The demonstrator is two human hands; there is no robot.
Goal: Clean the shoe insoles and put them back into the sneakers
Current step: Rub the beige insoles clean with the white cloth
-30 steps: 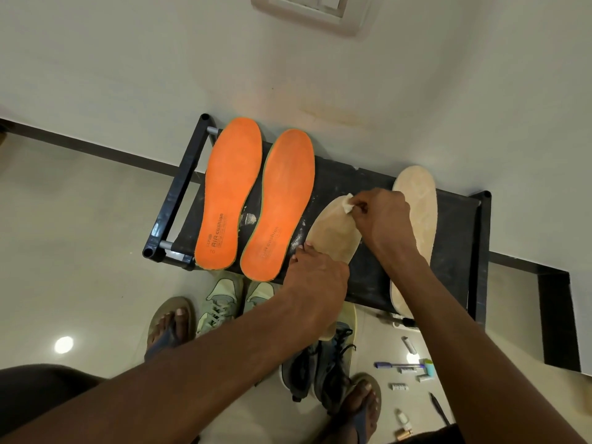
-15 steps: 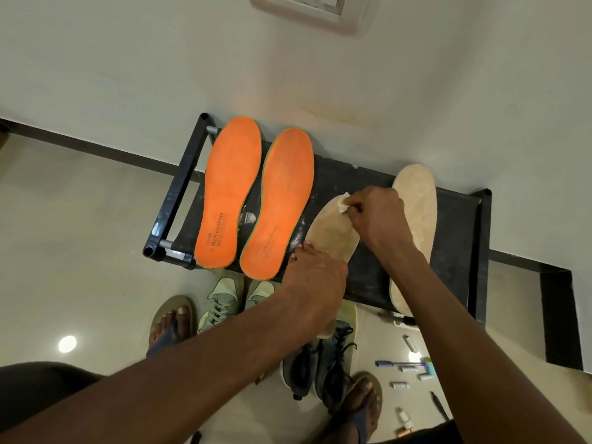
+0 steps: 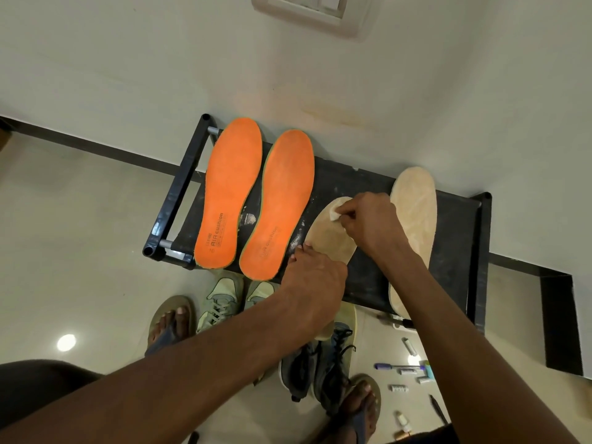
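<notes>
A pale wall and a glossy tiled floor frame a low black bench (image 3: 448, 219) carrying four insoles. The beige insole (image 3: 330, 238) being cleaned lies with its long axis running from about 1 o'clock at the toe to 7 o'clock at the heel, which overhangs the bench edge. The right hand (image 3: 368, 222) pinches a small white wipe (image 3: 334, 213) at the toe end; the left hand (image 3: 315, 283) holds the middle down, fingers curled over its edge. The unwiped length seems to lie toward 7 o'clock from the wipe.
</notes>
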